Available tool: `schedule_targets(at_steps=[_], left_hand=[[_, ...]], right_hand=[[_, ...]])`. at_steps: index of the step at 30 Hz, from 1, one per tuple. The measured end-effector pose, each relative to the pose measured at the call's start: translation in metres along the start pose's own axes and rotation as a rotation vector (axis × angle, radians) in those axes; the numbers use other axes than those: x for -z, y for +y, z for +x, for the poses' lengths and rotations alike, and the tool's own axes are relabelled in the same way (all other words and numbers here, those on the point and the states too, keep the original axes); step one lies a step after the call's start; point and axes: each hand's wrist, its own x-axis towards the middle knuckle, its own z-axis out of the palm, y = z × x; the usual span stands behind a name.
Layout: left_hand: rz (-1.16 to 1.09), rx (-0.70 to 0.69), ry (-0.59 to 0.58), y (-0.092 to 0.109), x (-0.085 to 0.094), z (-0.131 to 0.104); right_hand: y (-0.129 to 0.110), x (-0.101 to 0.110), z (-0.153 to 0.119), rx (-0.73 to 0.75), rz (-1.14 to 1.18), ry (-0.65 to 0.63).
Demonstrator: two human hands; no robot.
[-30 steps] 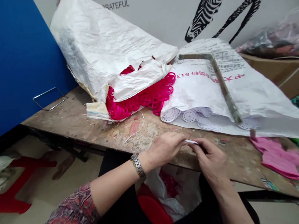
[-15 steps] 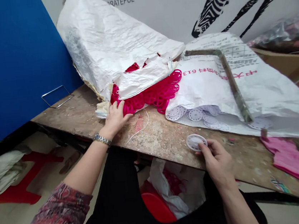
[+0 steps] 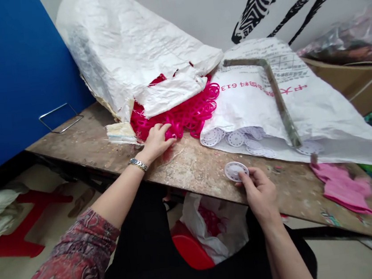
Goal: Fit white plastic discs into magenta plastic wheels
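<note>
My left hand [image 3: 157, 143] reaches over the near edge of a heap of bright pink plastic rings [image 3: 188, 114]. Its fingers are spread and bent, with the tips against the rings. The heap spills from the mouth of a large white woven sack [image 3: 134, 42]. Between thumb and fingers, my right hand [image 3: 262, 193] pinches a round white plastic disc [image 3: 235, 171] with small slots around its rim, above the bench's front edge. More white discs [image 3: 236, 138] lie in the mouth of a second printed sack [image 3: 249, 101], to the right of the pink heap.
A bent metal bar [image 3: 280, 102] lies on the printed sack. Pink cloth, perhaps a glove [image 3: 344, 188], rests on the worn bench [image 3: 189, 170] at right. Below the bench, a white bag [image 3: 194, 214] with pink pieces sits by a red stool [image 3: 192, 250]. A wire handle [image 3: 61, 119] stands at left.
My left hand has moved right along the front of the pink heap, away from the sack's frayed corner. My right hand still holds the disc. The view has shifted slightly.
</note>
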Motion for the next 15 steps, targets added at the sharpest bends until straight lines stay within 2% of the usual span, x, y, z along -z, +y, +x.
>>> schedule_targets(at_steps=[8,12,15], left_hand=[[-0.145,-0.171,-0.131,0.037,-0.014,-0.017],[-0.232,-0.178,-0.237,0.053,-0.011,-0.022],[-0.301,-0.16,-0.263,0.059,-0.004,-0.022]], right_hand=[[0.003,-0.001,-0.004,0.03,-0.081,-0.003],[0.008,-0.001,-0.004,0.039,-0.086,-0.012],[0.008,-0.001,-0.005,0.044,-0.102,-0.008]])
